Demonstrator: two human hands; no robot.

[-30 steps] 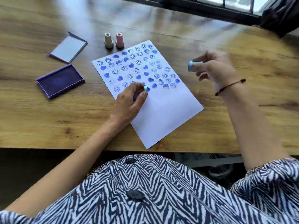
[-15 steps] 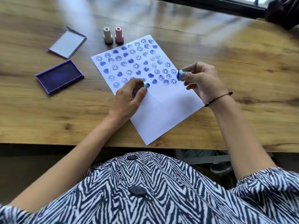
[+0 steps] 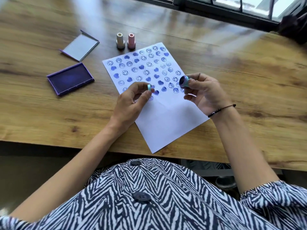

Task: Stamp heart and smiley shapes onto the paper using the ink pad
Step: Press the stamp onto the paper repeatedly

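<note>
A white paper [image 3: 167,120] lies at an angle on the wooden table, its upper half covered with blue smiley and heart prints. My left hand [image 3: 129,103] is raised just over the paper's left side and pinches a small teal stamp [image 3: 149,87]. My right hand [image 3: 206,93] hovers over the paper's right edge and holds a second teal stamp [image 3: 184,81], its dark inked face turned to the left. An open purple ink pad [image 3: 70,78] sits to the left of the paper.
The ink pad's lid [image 3: 79,45] lies behind the pad. A cream stamp [image 3: 120,41] and a pink stamp [image 3: 131,41] stand upright just beyond the paper's top edge. The table's front edge [image 3: 66,145] runs close to my body.
My left hand has lifted its stamp off the paper, leaving a fresh smiley print. My right hand has come down and left to the paper's right edge, turning its stamp's face sideways.
</note>
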